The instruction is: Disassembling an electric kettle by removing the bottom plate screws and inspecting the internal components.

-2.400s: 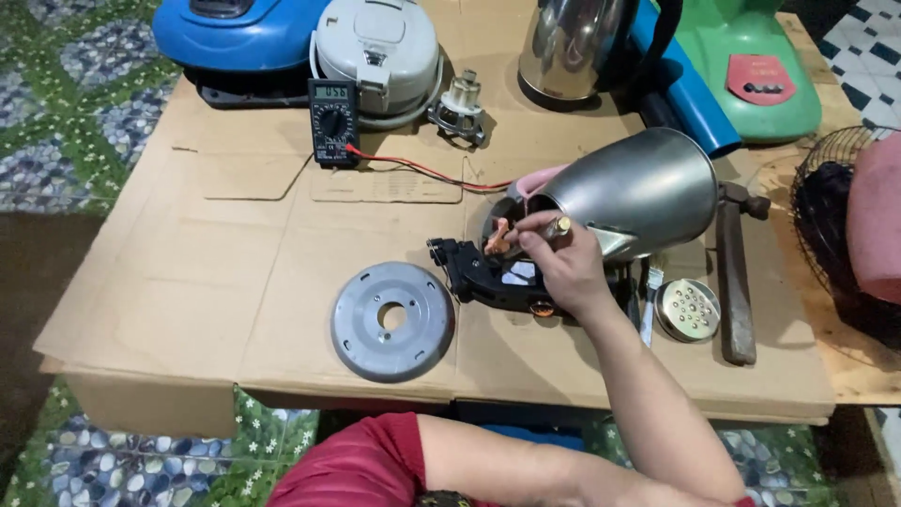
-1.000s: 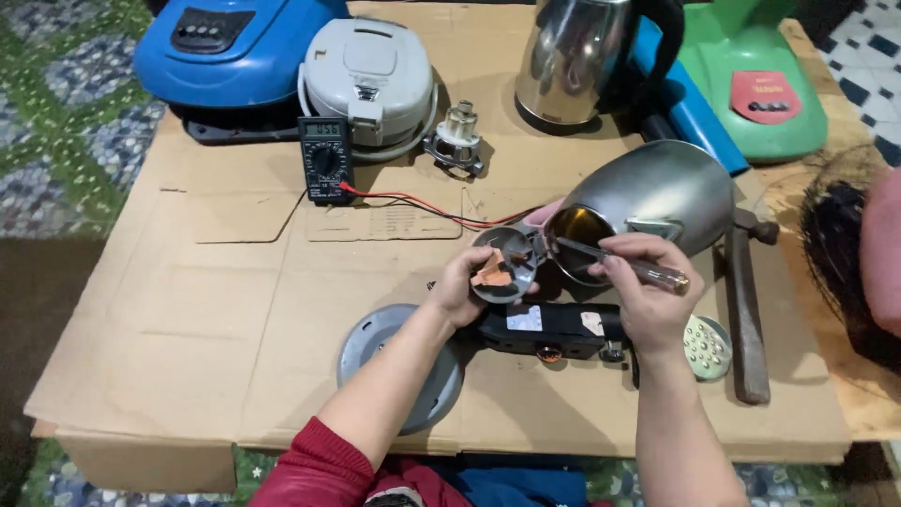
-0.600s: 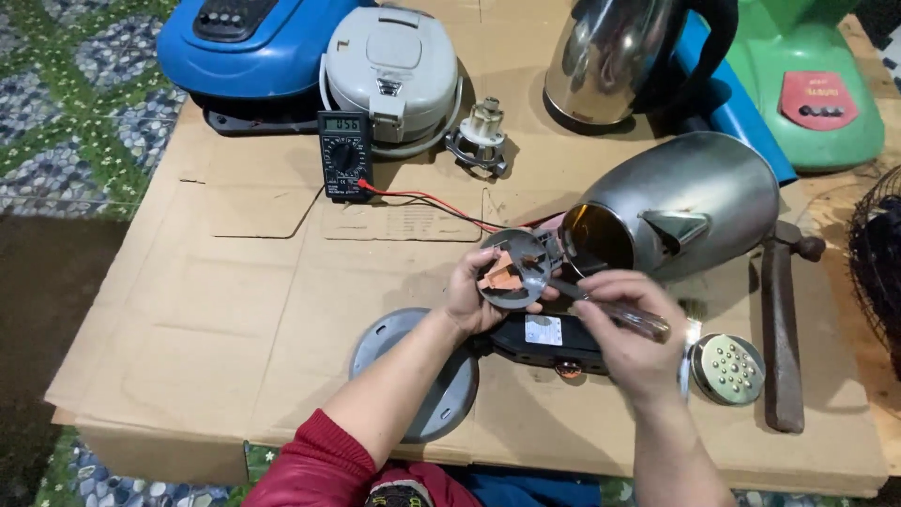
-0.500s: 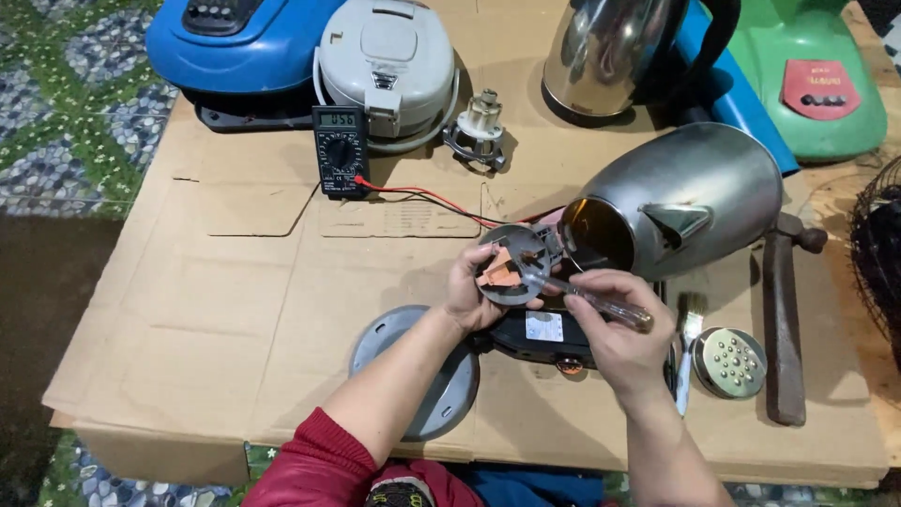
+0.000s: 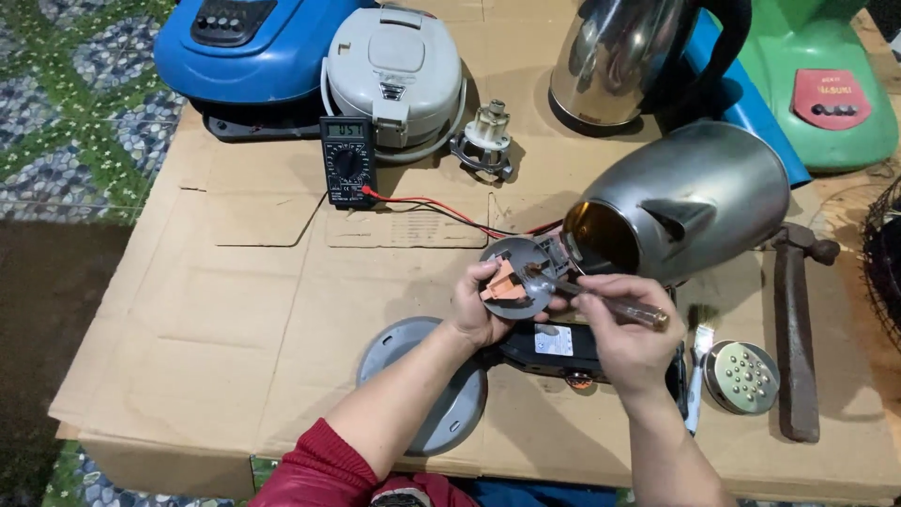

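My left hand (image 5: 477, 310) grips a small round grey kettle part with an orange piece (image 5: 514, 279), held up above the cardboard. My right hand (image 5: 627, 340) holds a screwdriver with a clear handle (image 5: 601, 299), its tip set against that round part. Just behind both hands a steel kettle body (image 5: 690, 202) lies on its side, open end toward me. A black kettle handle piece (image 5: 563, 349) lies under my hands. A grey round base plate (image 5: 422, 385) lies beneath my left forearm.
A black multimeter (image 5: 346, 161) with red and black leads lies at the back, beside a white rice cooker (image 5: 396, 70) and a blue appliance (image 5: 249, 47). An upright steel kettle (image 5: 619, 56), green appliance (image 5: 826, 84), hammer (image 5: 794, 329), round strainer disc (image 5: 741, 376) and small brush (image 5: 696, 376) lie right.
My left hand came in and took up the round part. My right hand picked up the screwdriver and brought its tip to the part. The view shifted slightly left.
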